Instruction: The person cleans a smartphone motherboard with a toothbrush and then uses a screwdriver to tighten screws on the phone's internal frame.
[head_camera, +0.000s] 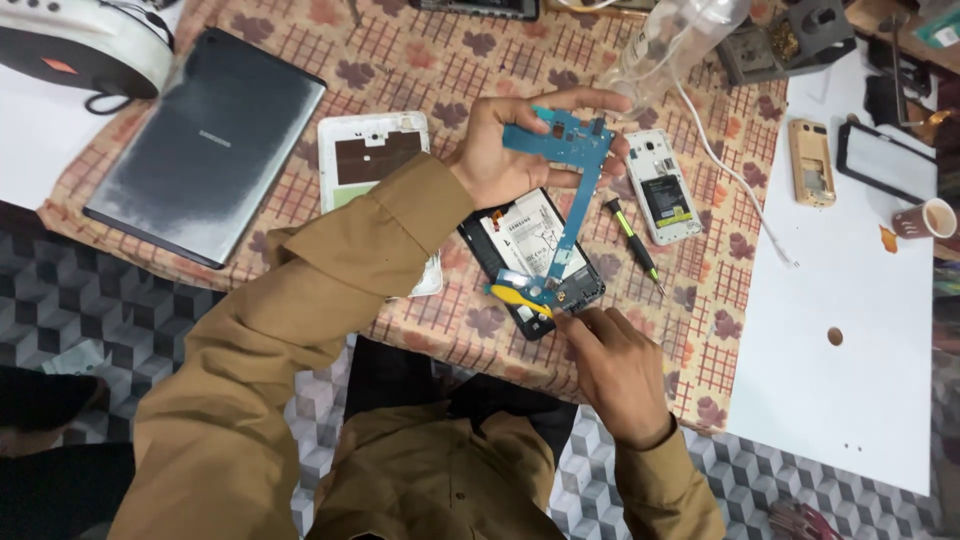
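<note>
My left hand holds up the wide top end of a blue L-shaped circuit board above an opened black phone that lies on the patterned cloth. Down at the board's lower end, my right hand pinches a yellow-handled tool, its tip against the board. The phone's white battery panel shows under the board. Both sleeves are tan.
A dark tablet lies at the left, a white opened back cover beside it. An opened white phone, a green-handled screwdriver, a gold phone frame, a paper cup and a white board lie at the right.
</note>
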